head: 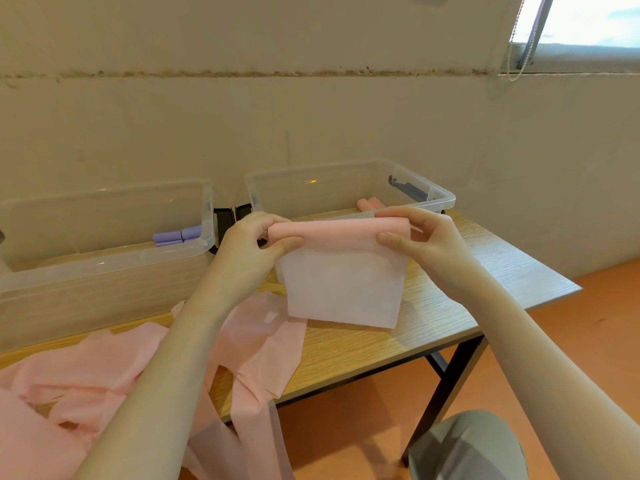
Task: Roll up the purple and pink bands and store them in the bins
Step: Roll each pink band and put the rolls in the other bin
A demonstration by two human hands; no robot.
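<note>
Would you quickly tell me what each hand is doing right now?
Left hand: pinches the left end of the pink band at its rolled top edge.
Right hand: pinches the right end of the same roll.

Beige wall [311, 116], bright window [588, 19] top right; wooden table [450, 306], orange floor [346, 427]

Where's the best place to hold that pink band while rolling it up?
At the two ends of its rolled top edge, as the left hand and right hand do: the pink band is limp, so pinching both ends from the sides keeps the roll straight.
</note>
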